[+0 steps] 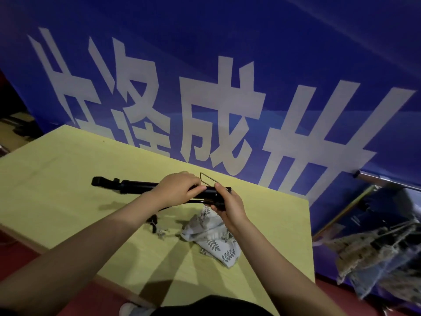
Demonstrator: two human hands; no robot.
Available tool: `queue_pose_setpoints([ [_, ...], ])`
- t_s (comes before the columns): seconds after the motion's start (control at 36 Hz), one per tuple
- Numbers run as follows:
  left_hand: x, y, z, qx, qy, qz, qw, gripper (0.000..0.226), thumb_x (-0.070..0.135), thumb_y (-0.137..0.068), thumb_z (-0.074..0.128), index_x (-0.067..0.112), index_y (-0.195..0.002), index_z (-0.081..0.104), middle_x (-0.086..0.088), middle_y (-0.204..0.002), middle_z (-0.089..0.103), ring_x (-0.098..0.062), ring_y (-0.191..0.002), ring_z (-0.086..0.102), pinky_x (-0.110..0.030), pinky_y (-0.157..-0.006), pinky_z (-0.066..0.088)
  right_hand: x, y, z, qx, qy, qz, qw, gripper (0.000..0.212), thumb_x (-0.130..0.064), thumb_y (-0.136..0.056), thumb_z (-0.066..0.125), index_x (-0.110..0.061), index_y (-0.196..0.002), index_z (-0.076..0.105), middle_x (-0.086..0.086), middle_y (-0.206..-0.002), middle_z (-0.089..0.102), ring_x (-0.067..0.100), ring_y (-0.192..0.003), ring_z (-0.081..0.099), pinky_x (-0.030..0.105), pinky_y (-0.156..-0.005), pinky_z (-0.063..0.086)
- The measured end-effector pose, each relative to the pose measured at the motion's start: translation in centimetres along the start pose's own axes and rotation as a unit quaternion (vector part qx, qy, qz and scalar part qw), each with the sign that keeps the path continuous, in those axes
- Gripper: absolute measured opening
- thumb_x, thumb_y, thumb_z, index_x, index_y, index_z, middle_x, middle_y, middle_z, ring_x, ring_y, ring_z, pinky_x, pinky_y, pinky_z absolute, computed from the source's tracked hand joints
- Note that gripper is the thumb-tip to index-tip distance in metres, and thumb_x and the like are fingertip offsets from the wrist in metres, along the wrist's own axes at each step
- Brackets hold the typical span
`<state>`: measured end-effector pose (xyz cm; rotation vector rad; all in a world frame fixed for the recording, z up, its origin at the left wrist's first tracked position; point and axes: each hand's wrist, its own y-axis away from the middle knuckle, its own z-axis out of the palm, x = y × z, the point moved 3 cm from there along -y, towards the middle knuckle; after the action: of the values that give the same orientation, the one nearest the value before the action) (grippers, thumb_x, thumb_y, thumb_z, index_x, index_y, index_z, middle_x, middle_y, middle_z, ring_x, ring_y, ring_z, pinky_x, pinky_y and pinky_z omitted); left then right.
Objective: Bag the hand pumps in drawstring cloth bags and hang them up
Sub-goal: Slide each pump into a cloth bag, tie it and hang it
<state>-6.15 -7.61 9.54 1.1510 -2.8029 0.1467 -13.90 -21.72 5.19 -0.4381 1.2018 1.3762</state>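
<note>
Both hands hold the black pump (136,187) above the bench (57,179): my left hand (176,190) grips its middle, my right hand (227,206) its end. My leafy cloth bag (214,240) lies below, near the right edge.

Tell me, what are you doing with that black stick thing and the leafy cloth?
A person holds a black hand pump over a yellow table. The left hand grips the middle of the pump and the right hand grips its end, near a thin wire loop. A leaf-print cloth bag lies crumpled on the table just below the hands. The pump is not in the bag yet. More cloth bags hang at the right.
</note>
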Motion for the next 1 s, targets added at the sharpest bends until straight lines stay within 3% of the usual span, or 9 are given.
queue_pose_setpoints([
  [0.08, -1.1, 0.4, 0.4, 0.084, 0.018, 0.010, 0.996, 0.028, 0.037, -0.099, 0.044, 0.021, -0.115, 0.060, 0.006, -0.110, 0.057, -0.013, -0.106, 0.049, -0.029, -0.084, 0.043, 0.8, -0.3, 0.2, 0.030, -0.034, 0.019, 0.999, 0.029, -0.023, -0.090, 0.066, -0.002, -0.108, 0.058, 0.015, -0.095, 0.066, 0.024, -0.071, 0.069, 0.023, -0.056, 0.054],
  [0.19, -1.0, 2.6, 0.5, 0.167, 0.030, 0.053, 0.984, 0.028, 0.035, -0.095, 0.038, 0.019, -0.095, 0.060, 0.008, -0.087, 0.057, -0.011, -0.078, 0.053, -0.023, -0.058, 0.035, 1.2, -1.1, 0.0, 0.041, -0.128, 0.056, 0.989, 0.026, -0.022, -0.094, 0.062, -0.001, -0.107, 0.057, 0.017, -0.100, 0.065, 0.028, -0.078, 0.068, 0.018, -0.048, 0.051],
  [0.31, -1.2, 4.8, 2.8, 0.059, 0.252, -0.104, 0.960, 0.041, 0.049, -0.096, 0.042, 0.018, -0.080, 0.064, 0.004, -0.070, 0.063, -0.004, -0.056, 0.053, -0.020, -0.049, 0.035, 0.5, -1.4, 0.5, 0.008, -0.222, 0.105, 0.969, 0.022, -0.022, -0.095, 0.060, -0.002, -0.105, 0.057, 0.020, -0.106, 0.062, 0.027, -0.086, 0.066, 0.016, -0.049, 0.054],
  [0.39, -2.0, 4.7, 4.9, -0.049, 0.557, -0.270, 0.784, 0.051, 0.061, -0.094, 0.034, 0.023, -0.113, 0.060, 0.000, -0.098, 0.073, -0.010, -0.085, 0.070, -0.024, -0.067, 0.052, 0.2, -1.5, 0.8, -0.010, -0.258, 0.133, 0.957, 0.023, -0.023, -0.094, 0.061, -0.001, -0.100, 0.059, 0.023, -0.113, 0.060, 0.026, -0.077, 0.070, 0.018, -0.050, 0.055],
  [0.5, -3.2, 2.6, 3.7, 0.084, 0.779, -0.285, 0.552, 0.081, 0.076, -0.080, 0.032, 0.014, -0.131, 0.042, -0.009, -0.120, 0.065, -0.027, -0.112, 0.063, -0.042, -0.096, 0.049, 0.6, -1.5, 1.3, -0.034, -0.256, 0.152, 0.954, 0.031, -0.026, -0.093, 0.062, 0.000, -0.109, 0.058, 0.023, -0.112, 0.060, 0.024, -0.066, 0.071, 0.020, -0.050, 0.056],
  [0.67, -2.6, 0.9, 0.5, 0.244, 0.854, -0.236, 0.395, 0.041, 0.054, -0.096, 0.043, 0.022, -0.121, 0.047, -0.011, -0.116, 0.063, -0.027, -0.112, 0.061, -0.042, -0.099, 0.047, 1.0, -0.8, 1.6, -0.094, -0.157, 0.110, 0.977, 0.026, -0.023, -0.094, 0.060, -0.001, -0.108, 0.062, 0.018, -0.106, 0.066, 0.027, -0.090, 0.068, 0.025, -0.066, 0.059],
  [0.75, -3.1, 0.5, 0.8, 0.284, 0.836, -0.275, 0.381, 0.036, 0.043, -0.096, 0.052, 0.012, -0.114, 0.050, -0.007, -0.093, 0.060, -0.023, -0.084, 0.066, -0.038, -0.082, 0.054, 0.9, -0.6, 1.9, -0.121, -0.011, 0.050, 0.991, 0.045, -0.030, -0.084, 0.071, 0.006, -0.108, 0.058, 0.013, -0.089, 0.065, 0.021, -0.076, 0.065, 0.029, -0.066, 0.055],
  [0.81, -3.3, 0.5, 0.9, 0.305, 0.808, -0.307, 0.401, 0.030, 0.038, -0.097, 0.054, 0.010, -0.106, 0.050, -0.005, -0.079, 0.056, -0.020, -0.066, 0.061, -0.035, -0.070, 0.054, 1.3, -0.5, 1.6, -0.120, 0.102, 0.023, 0.987, 0.035, -0.030, -0.083, 0.073, -0.003, -0.095, 0.054, 0.007, -0.078, 0.065, 0.020, -0.074, 0.063, 0.029, -0.066, 0.052],
  [1.0, -4.5, 1.3, 0.9, 0.259, 0.704, -0.318, 0.579, 0.032, 0.044, -0.099, 0.046, 0.013, -0.098, 0.052, -0.003, -0.068, 0.053, -0.017, -0.049, 0.051, -0.029, -0.050, 0.046, 0.3, -1.5, 0.0, -0.042, 0.146, -0.003, 0.988, 0.031, -0.040, -0.094, 0.057, -0.009, -0.097, 0.057, 0.007, -0.084, 0.063, 0.019, -0.085, 0.065, 0.040, -0.084, 0.054],
])
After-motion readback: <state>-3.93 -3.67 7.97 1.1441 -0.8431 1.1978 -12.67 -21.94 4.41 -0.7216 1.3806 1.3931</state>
